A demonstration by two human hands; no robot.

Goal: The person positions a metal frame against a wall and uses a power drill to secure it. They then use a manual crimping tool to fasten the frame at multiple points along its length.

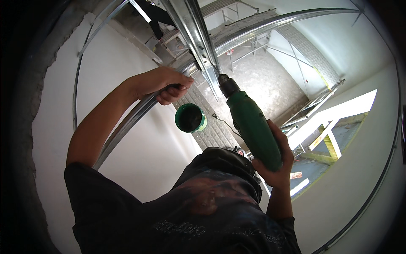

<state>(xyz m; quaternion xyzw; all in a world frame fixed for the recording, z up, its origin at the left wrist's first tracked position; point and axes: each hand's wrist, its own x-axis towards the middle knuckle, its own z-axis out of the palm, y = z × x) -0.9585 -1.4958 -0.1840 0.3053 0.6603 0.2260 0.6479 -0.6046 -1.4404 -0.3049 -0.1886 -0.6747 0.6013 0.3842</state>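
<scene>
My left hand (167, 84) grips a long curved metal channel (253, 29) that runs across the view. A second, shiny metal profile (192, 29) crosses it from above. My right hand (277, 158) is closed round the body of a green electric drill (251, 122). The drill's black chuck (228, 84) points up at the spot where the two metal pieces meet, right beside my left hand's fingers.
A round green cup (190, 118) sits below my left hand on a ribbed metal platform (211, 131). Scaffold frames (249, 46) stand on the grey floor far below. White walls surround me, and a bright opening (338, 122) lies to the right. My dark shirt fills the lower middle.
</scene>
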